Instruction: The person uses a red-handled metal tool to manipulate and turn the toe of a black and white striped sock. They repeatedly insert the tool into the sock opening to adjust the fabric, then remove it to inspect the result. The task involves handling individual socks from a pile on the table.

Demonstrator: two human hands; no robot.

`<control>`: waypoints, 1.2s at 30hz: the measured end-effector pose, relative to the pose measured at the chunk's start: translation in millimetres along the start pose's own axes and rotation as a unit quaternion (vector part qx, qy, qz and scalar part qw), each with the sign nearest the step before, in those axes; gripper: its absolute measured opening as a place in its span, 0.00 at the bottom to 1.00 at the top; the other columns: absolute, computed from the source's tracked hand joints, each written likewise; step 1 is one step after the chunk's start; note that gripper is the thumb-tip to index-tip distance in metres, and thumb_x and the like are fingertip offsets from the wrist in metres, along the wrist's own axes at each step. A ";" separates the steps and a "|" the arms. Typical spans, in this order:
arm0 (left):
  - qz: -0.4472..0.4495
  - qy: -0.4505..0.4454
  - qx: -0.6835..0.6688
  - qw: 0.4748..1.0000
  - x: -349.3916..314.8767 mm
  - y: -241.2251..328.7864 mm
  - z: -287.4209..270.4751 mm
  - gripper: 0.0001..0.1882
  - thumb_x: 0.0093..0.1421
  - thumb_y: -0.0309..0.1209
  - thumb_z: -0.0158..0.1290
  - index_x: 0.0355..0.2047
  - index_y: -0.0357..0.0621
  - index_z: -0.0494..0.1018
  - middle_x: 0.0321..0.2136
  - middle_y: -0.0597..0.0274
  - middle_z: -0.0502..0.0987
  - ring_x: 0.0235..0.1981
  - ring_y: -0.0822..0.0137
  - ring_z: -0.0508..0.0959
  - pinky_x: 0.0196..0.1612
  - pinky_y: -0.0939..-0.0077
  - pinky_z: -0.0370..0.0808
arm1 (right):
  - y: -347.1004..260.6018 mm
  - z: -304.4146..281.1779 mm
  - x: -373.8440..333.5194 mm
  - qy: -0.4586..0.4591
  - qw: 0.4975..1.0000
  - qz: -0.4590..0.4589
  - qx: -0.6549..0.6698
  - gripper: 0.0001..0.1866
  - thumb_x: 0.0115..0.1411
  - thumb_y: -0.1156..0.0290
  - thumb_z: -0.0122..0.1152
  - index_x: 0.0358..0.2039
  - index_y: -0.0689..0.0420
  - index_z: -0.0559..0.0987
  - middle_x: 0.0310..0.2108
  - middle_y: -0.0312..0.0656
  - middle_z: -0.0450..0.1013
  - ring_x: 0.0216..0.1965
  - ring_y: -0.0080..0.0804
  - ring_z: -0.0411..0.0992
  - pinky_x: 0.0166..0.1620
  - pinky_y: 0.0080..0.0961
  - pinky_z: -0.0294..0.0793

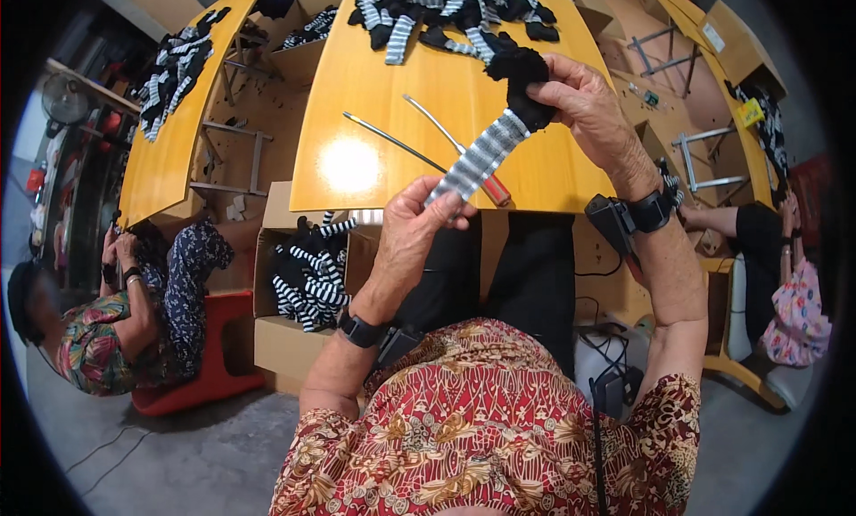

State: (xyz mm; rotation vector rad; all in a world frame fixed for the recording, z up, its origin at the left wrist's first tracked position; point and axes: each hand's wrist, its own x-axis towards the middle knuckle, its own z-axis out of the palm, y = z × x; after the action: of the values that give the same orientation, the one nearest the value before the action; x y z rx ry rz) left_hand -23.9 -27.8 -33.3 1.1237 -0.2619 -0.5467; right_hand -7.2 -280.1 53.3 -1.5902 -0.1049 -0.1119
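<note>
A patterned red-and-tan shirt (499, 418) fills the foreground as its wearer holds a striped fabric piece (484, 159) above the front of a yellow table (566, 173). The left hand (415, 215) pinches its grey-and-white end; the right hand (584, 102) grasps its fuzzy black end. On the tabletop, 2 thin metal rods (392, 141) and a red handle (497, 192) lie below it, with a heap of similar pieces (455, 4) at the far end.

A soft gray-and-white striped fabric tube (484, 158) slants, flat and straight, from the left hand (417, 211), which pinches its lower end, to the right hand (584, 104), which grips its fuzzy black end (520, 68).
</note>
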 end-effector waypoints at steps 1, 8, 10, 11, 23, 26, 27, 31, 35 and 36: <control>-0.005 0.018 0.001 1.000 3.6 -3.2 6.3 0.12 0.63 0.31 0.55 0.42 0.37 0.72 0.31 0.60 0.79 0.32 0.73 0.79 0.37 0.81 0.77 | 12.0 -8.7 -4.4 0.022 1.000 0.018 0.003 0.15 0.58 0.70 0.58 0.45 0.62 0.76 0.34 0.34 0.76 0.34 0.20 0.74 0.41 0.21 0.76; -0.088 -0.048 0.029 0.994 26.8 -43.3 26.3 0.18 0.65 0.39 0.51 0.50 0.41 0.72 0.37 0.61 0.80 0.33 0.76 0.79 0.39 0.82 0.75 | 51.3 -7.9 -64.8 0.170 0.885 -0.164 -0.401 0.15 0.54 0.77 0.56 0.43 0.63 0.76 0.33 0.49 0.72 0.35 0.44 0.73 0.41 0.31 0.74; -0.105 -0.070 0.036 0.991 26.1 -47.9 33.3 0.20 0.66 0.41 0.49 0.51 0.40 0.71 0.39 0.61 0.79 0.37 0.75 0.79 0.42 0.80 0.75 | 47.6 14.4 -89.5 0.138 0.912 -0.155 -0.354 0.11 0.53 0.80 0.58 0.39 0.63 0.77 0.32 0.48 0.72 0.35 0.43 0.73 0.41 0.33 0.74; -0.099 -0.084 0.013 0.991 27.3 -49.8 37.3 0.21 0.67 0.42 0.48 0.52 0.40 0.70 0.41 0.61 0.78 0.40 0.74 0.78 0.44 0.79 0.74 | 49.1 21.9 -99.0 0.122 0.924 -0.141 -0.335 0.11 0.52 0.79 0.60 0.38 0.63 0.77 0.32 0.47 0.72 0.35 0.43 0.73 0.40 0.33 0.73; -0.146 -0.113 -0.058 0.981 16.7 -30.2 57.7 0.35 0.68 0.55 0.35 0.60 0.34 0.61 0.52 0.58 0.72 0.52 0.65 0.72 0.57 0.69 0.66 | 72.4 43.2 -122.7 0.156 0.865 -0.190 -0.437 0.09 0.48 0.75 0.65 0.32 0.59 0.77 0.32 0.42 0.73 0.35 0.41 0.72 0.39 0.34 0.71; -0.146 -0.132 -0.063 0.978 15.2 -30.9 56.4 0.34 0.69 0.53 0.35 0.61 0.35 0.59 0.55 0.58 0.70 0.54 0.67 0.71 0.60 0.68 0.64 | 75.3 45.8 -123.7 0.181 0.880 -0.175 -0.403 0.07 0.49 0.78 0.63 0.31 0.59 0.77 0.31 0.43 0.73 0.34 0.41 0.73 0.37 0.33 0.71; -0.145 -0.136 -0.060 0.978 14.1 -34.8 54.6 0.32 0.69 0.51 0.38 0.61 0.35 0.59 0.54 0.59 0.70 0.54 0.68 0.71 0.59 0.69 0.65 | 74.8 43.3 -126.4 0.181 0.891 -0.160 -0.385 0.06 0.50 0.79 0.62 0.31 0.59 0.77 0.31 0.43 0.73 0.33 0.41 0.73 0.36 0.32 0.71; -0.052 -0.157 0.041 0.985 15.7 -34.8 48.1 0.27 0.67 0.40 0.48 0.60 0.37 0.60 0.50 0.59 0.73 0.52 0.70 0.72 0.57 0.74 0.68 | 75.0 39.8 -121.5 0.168 0.969 -0.001 -0.181 0.03 0.54 0.78 0.60 0.30 0.61 0.77 0.27 0.36 0.74 0.28 0.24 0.72 0.34 0.21 0.72; -0.038 -0.054 0.009 0.998 12.2 -45.6 49.8 0.22 0.62 0.32 0.56 0.52 0.35 0.66 0.45 0.56 0.75 0.46 0.71 0.76 0.52 0.77 0.71 | 78.3 37.1 -116.4 0.167 0.982 0.082 0.037 0.03 0.56 0.75 0.62 0.31 0.61 0.79 0.25 0.31 0.74 0.27 0.15 0.69 0.33 0.14 0.70; -0.035 -0.058 0.011 0.998 11.4 -46.8 49.3 0.20 0.62 0.32 0.56 0.50 0.35 0.66 0.44 0.56 0.76 0.45 0.71 0.76 0.51 0.77 0.71 | 78.8 38.1 -120.9 0.171 0.978 0.102 0.060 0.03 0.56 0.75 0.62 0.31 0.61 0.79 0.25 0.31 0.73 0.27 0.15 0.69 0.33 0.14 0.70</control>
State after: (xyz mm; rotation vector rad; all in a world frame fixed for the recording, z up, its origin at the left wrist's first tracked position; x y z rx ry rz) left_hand -50.3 -87.3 -55.7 1.1265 -0.3302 -0.6749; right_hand -115.9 -243.4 -42.2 -1.4305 0.3130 -0.2126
